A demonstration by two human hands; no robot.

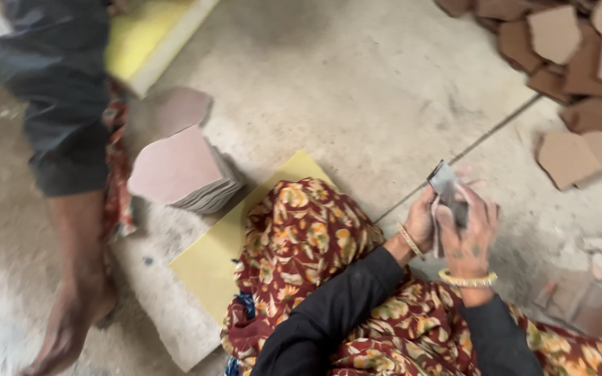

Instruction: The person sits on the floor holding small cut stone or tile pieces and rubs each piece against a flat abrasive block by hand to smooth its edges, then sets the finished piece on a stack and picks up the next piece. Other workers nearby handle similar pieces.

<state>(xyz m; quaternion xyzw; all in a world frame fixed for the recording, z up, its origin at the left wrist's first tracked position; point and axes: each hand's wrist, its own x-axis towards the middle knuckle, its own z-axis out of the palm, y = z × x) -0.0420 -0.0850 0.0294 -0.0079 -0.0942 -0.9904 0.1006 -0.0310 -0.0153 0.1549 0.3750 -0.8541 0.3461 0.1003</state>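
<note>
Both grips, left hand [421, 221] and right hand [469, 233], hold a grey cardboard piece [447, 182] above the floor [357, 83].

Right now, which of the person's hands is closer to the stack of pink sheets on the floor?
The left hand. The stack of pink sheets lies far off to its left, beyond the patterned knee. The right hand is on the other side, farther away; both grip a small grey piece.

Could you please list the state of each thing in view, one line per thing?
Left hand: closed on the grey piece.
Right hand: closed on the grey piece.
Grey piece: held up off the floor, blurred.
Pink sheet stack: piled on the floor.
Brown cardboard pieces: scattered, overlapping.
Yellow board: lying flat.
</note>
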